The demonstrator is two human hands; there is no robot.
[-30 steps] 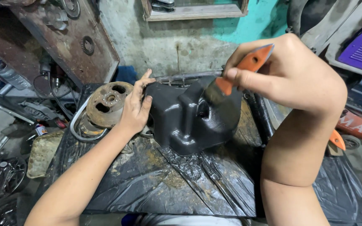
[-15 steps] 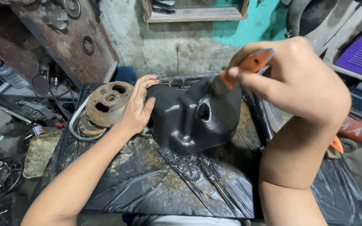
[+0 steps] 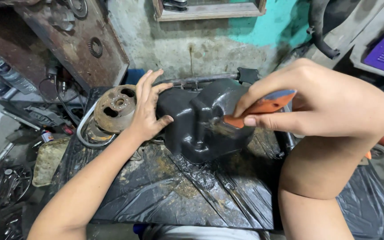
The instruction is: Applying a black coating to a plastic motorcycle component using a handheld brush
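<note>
Right hand (image 3: 330, 106) grip closed on orange-handled brush (image 3: 256, 109); left hand (image 3: 150, 109) open, steadying black cover (image 3: 201, 129).

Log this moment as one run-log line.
left hand: steadying black metal cover | right hand: holding orange-handled brush, bristles on cover | surface: black plastic sheet | nearby: rusty round part

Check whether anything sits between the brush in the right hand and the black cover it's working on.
Nothing visible does. The right hand holds the orange-handled brush with its bristles right at the black cover. The left hand rests on the cover's far left edge, away from the brush.
</note>
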